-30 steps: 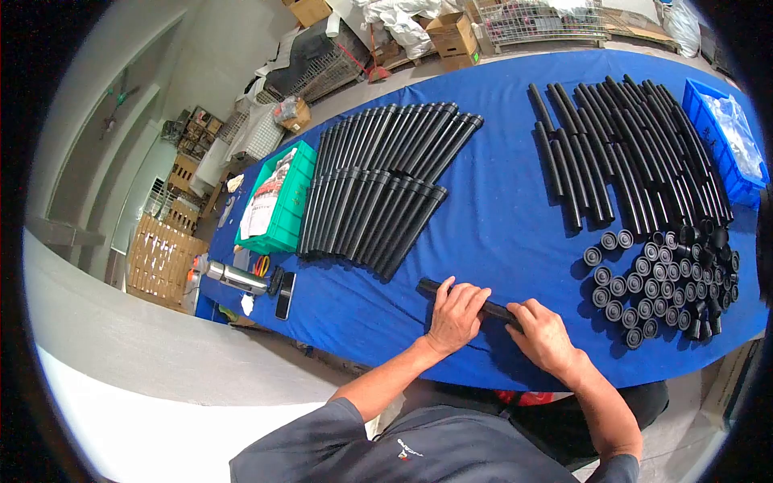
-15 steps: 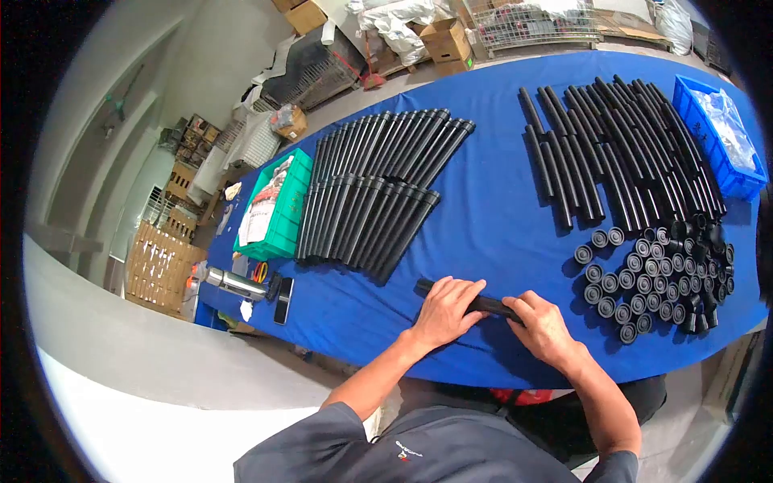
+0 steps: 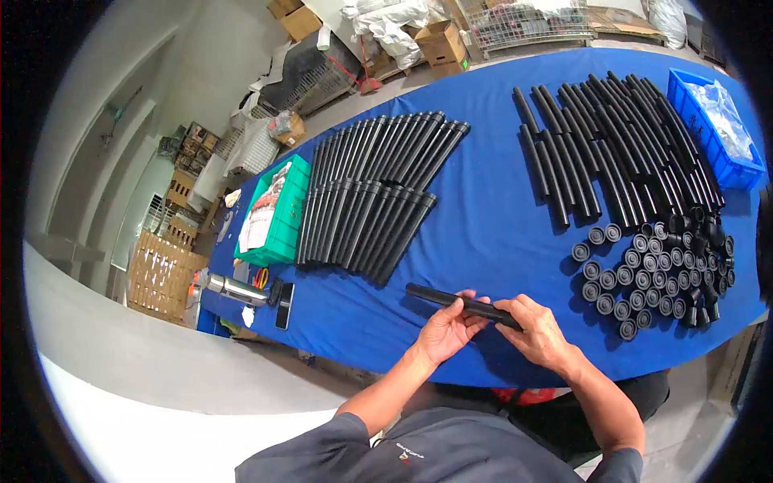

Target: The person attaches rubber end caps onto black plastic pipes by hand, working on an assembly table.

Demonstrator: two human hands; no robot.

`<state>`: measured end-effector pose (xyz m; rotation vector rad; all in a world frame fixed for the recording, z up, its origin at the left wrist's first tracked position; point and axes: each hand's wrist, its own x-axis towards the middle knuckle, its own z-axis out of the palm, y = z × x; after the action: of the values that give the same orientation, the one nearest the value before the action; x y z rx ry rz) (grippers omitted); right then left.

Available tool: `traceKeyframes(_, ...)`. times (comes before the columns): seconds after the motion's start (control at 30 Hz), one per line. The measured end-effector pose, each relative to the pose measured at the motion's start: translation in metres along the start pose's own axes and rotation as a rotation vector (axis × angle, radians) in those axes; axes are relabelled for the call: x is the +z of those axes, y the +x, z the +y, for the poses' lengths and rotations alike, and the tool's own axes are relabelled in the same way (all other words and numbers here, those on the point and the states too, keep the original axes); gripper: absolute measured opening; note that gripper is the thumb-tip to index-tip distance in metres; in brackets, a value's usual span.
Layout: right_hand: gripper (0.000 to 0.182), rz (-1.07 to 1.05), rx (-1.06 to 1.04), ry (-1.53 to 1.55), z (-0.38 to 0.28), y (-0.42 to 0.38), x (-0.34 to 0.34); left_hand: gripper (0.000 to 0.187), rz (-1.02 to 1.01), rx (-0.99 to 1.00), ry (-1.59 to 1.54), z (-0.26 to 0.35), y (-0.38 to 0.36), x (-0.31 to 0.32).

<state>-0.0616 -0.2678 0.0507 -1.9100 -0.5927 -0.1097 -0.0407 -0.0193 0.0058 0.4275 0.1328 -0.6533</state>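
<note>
A black tube (image 3: 435, 295) lies slantwise across both hands above the blue cloth. My left hand (image 3: 448, 328) is turned partly palm up, its thumb and fingers around the tube's middle. Wrapped over the tube's right end is my right hand (image 3: 535, 328), which hides that end. Rows of black tubes with collared ends (image 3: 366, 225) lie to the left. Plain black tubes (image 3: 616, 153) lie at the upper right, with round black caps (image 3: 644, 278) loosely grouped below them.
A green bin (image 3: 283, 221) with papers stands at the left, near a steel flask (image 3: 237, 287), a phone (image 3: 284, 306) and scissors (image 3: 260, 278). A blue bin (image 3: 729, 165) holding clear plastic bags is at the far right. Cartons and wire cages stand beyond the blue-covered table (image 3: 483, 193).
My left hand has rolled from over the tube to a more palm-up hold beneath it. More of the tube's left part shows. My right hand stays on the right end.
</note>
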Motion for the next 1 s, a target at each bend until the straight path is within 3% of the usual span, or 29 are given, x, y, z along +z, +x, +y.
traceKeyframes(0.2, 0.035, 0.077, 0.042, -0.023, 0.003, 0.003, 0.000, 0.028, -0.178, 0.055, 0.081, 0.008, 0.017, -0.004)
traceKeyframes(0.77, 0.030, 0.104, 0.058, 0.005, 0.006, 0.001, 0.008, 0.028, -0.148, 0.084, 0.130, 0.003, 0.012, -0.008)
traceKeyframes(0.9, 0.033, 0.138, -0.044, -0.098, 0.009, 0.001, 0.013, 0.031, -0.104, 0.057, 0.110, 0.003, 0.013, -0.003)
traceKeyframes(1.0, 0.035, 0.141, -0.115, -0.182, 0.009, 0.000, 0.016, 0.033, -0.197, 0.073, 0.064, 0.003, 0.014, -0.009)
